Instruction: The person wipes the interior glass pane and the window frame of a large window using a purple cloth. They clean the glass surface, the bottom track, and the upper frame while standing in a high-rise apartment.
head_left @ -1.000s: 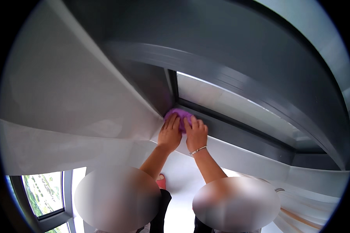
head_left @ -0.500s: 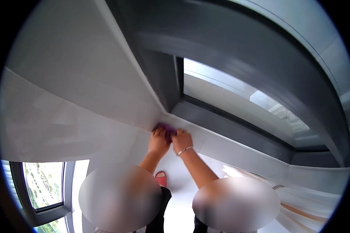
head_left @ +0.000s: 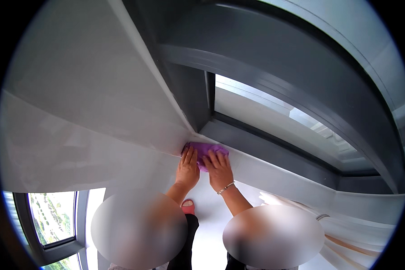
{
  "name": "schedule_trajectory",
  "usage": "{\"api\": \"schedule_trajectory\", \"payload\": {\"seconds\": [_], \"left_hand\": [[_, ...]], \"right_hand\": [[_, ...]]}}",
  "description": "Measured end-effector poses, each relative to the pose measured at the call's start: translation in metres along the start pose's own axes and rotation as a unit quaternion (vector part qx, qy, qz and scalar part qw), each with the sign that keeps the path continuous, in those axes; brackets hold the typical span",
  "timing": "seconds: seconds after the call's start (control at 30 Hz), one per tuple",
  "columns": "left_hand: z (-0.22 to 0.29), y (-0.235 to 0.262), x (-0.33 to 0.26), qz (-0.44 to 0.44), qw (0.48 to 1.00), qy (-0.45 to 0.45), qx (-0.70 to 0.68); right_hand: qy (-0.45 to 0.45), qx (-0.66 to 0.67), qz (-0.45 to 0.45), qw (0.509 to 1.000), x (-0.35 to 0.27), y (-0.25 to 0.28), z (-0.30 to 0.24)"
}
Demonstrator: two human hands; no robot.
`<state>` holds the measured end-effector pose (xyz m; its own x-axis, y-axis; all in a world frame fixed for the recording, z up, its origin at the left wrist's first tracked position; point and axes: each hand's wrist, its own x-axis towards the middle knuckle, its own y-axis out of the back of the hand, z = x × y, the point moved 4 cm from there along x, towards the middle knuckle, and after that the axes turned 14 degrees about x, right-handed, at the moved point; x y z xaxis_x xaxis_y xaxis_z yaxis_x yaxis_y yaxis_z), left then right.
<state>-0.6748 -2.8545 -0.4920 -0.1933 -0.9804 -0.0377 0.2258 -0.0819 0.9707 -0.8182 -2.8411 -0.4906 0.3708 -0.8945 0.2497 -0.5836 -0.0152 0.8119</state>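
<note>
A purple cloth (head_left: 205, 150) lies spread on the white window sill (head_left: 261, 167), close to the corner where the side wall meets the dark grey frame. My left hand (head_left: 187, 171) rests on the cloth's left part, its fingers straight and pointing into the corner. On the right part of the cloth, my right hand (head_left: 219, 170) presses down with fingers spread flat. A bracelet (head_left: 226, 187) circles my right wrist. Parts of the cloth are hidden under the fingers.
The dark grey window frame (head_left: 274, 150) rises beyond the sill. A pale wall (head_left: 85, 112) stands at left, with another window (head_left: 51, 213) below it. White curtain folds (head_left: 342, 234) hang at lower right. Below my hands is a foot in a red slipper (head_left: 188, 207).
The purple cloth was bunched between both hands and is now spread out. My right hand has moved slightly right and its fingers have opened flat. My left hand's fingers have straightened.
</note>
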Motion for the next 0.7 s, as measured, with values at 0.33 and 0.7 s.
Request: {"api": "schedule_trajectory", "payload": {"seconds": [0.33, 0.7], "left_hand": [[-0.011, -0.040, 0.060, 0.023, 0.996, -0.053, 0.063], [0.023, -0.033, 0.027, 0.018, 0.999, -0.001, 0.039]], "right_hand": [[-0.084, -0.039, 0.002, 0.996, 0.031, -0.027, 0.013], [-0.068, -0.009, 0.018, 0.998, 0.006, 0.001, 0.026]]}}
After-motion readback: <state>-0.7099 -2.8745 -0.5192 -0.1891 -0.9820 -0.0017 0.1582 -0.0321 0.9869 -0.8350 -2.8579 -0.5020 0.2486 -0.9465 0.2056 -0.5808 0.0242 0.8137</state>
